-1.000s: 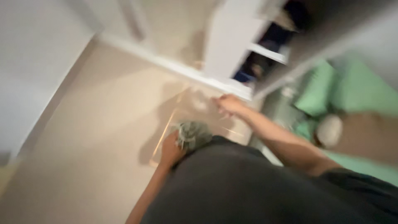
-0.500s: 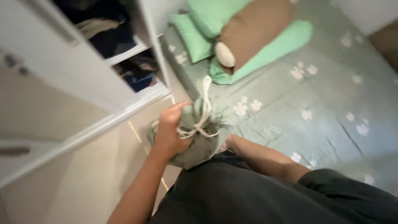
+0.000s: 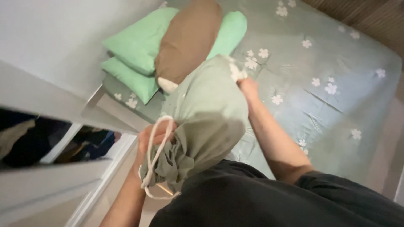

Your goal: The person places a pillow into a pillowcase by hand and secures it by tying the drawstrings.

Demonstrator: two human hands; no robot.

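While our left hand [image 3: 152, 136] grips the bag [image 3: 208, 113] by its gathered neck, fingers closed, our right hand [image 3: 248, 87] pinches its far end above the bed [image 3: 336, 63].

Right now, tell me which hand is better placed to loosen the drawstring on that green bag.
Probably the left hand: it grips the green bag at its gathered neck beside the drawstring. The right hand holds the far end.

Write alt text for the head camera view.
A person's left hand grips the gathered, corded neck of a sage-green drawstring bag, while the right hand holds its far end over a bed with flowered green sheets. Green pillows lie beyond.
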